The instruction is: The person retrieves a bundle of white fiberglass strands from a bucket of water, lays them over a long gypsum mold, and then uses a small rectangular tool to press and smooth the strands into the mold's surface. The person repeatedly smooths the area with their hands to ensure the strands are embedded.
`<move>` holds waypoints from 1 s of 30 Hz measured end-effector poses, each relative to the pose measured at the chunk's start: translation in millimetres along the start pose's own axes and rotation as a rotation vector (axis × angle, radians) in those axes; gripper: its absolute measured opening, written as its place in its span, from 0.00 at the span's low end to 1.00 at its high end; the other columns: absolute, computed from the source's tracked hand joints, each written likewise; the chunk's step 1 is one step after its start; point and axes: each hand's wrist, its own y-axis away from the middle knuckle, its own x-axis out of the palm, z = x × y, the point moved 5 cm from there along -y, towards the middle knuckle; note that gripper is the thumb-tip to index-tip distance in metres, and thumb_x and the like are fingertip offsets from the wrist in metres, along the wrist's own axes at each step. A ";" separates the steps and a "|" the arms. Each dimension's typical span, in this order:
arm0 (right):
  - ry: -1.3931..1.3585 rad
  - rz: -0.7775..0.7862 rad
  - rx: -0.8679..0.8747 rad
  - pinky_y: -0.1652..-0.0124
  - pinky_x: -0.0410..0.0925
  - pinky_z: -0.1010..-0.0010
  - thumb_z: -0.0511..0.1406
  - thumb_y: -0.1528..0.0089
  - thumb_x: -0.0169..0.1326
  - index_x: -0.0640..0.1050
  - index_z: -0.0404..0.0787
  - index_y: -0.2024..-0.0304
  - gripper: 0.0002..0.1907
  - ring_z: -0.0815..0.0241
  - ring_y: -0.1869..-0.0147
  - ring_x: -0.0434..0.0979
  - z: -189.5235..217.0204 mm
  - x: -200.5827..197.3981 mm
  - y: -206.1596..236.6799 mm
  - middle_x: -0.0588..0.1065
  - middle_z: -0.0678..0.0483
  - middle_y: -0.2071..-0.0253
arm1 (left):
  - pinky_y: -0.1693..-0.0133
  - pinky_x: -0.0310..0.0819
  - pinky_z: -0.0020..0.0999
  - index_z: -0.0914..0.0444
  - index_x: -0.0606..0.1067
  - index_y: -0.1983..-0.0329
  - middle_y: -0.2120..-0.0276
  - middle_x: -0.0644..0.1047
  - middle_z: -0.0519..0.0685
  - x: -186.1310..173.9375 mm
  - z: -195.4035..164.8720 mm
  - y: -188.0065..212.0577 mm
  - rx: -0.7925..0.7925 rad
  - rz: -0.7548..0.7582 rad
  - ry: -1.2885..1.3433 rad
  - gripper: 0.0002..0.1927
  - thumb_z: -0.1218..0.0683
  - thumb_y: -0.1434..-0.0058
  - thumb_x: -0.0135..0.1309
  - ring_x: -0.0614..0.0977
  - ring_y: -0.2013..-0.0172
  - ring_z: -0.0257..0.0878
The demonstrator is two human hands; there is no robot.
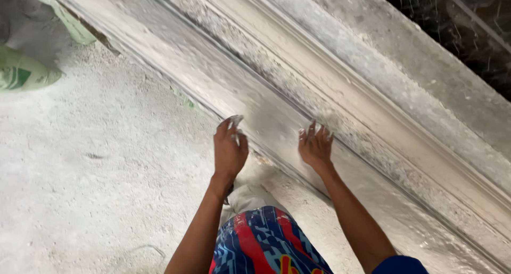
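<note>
White dust covers almost everything here. A long plaster moulding (pixel 340 109) lies on the dusty floor (pixel 106 173) and runs like a slide from the top left corner down to the bottom right corner. It has raised ridges and a wide smooth band along its near side. The near edge of the moulding meets the floor in a straight line, and both hands sit right at that edge. To the left of the hands the floor is wide and open, with only powder and small crumbs on it. Far off in the top left corner lie some green and white sacks (pixel 24 72), well apart from the hands. Beyond the far edge of the moulding, in the top right corner, there is a dark patch. The left hand (pixel 229 151) is curled, and its fingertips pinch a small pale scrap (pixel 235 121), maybe sanding paper, but it is too small to tell for sure. The scrap touches the smooth band close to the near edge. The right hand (pixel 315 146) holds nothing. Its fingers (pixel 311 130) are spread a little and lie flat on the smooth band, just beside the first ridge. Below the hands show the person's bright red and blue patterned shorts (pixel 266 242).
</note>
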 end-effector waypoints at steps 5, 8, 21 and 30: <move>-0.011 -0.020 0.026 0.28 0.36 0.37 0.52 0.29 0.27 0.48 0.32 0.24 0.39 0.27 0.22 0.45 -135.1 16.6 60.2 0.49 0.26 0.26 | 0.45 0.68 0.51 0.70 0.72 0.39 0.43 0.73 0.65 74.0 -76.3 104.4 0.127 -0.022 -0.034 0.21 0.62 0.36 0.51 0.73 0.42 0.60; -0.013 -0.032 0.009 0.27 0.38 0.37 0.52 0.27 0.27 0.49 0.32 0.24 0.38 0.25 0.21 0.46 -221.6 29.5 102.2 0.49 0.26 0.25 | 0.45 0.68 0.51 0.70 0.72 0.38 0.42 0.73 0.65 118.5 -119.4 187.5 0.105 -0.007 -0.020 0.22 0.62 0.36 0.50 0.73 0.42 0.59; 0.005 -0.057 -0.046 0.29 0.39 0.34 0.51 0.28 0.28 0.48 0.35 0.24 0.37 0.24 0.23 0.47 -582.9 45.1 280.3 0.50 0.25 0.27 | 0.41 0.66 0.52 0.68 0.71 0.36 0.39 0.73 0.64 323.2 -329.9 409.4 0.123 0.127 0.072 0.22 0.62 0.35 0.48 0.72 0.38 0.60; 0.097 -0.140 -0.116 0.29 0.42 0.33 0.50 0.28 0.30 0.50 0.31 0.24 0.37 0.28 0.25 0.53 -849.3 82.1 424.6 0.55 0.26 0.28 | 0.39 0.68 0.54 0.69 0.71 0.37 0.40 0.72 0.69 510.0 -474.1 605.4 0.109 0.065 0.082 0.20 0.61 0.32 0.47 0.72 0.39 0.65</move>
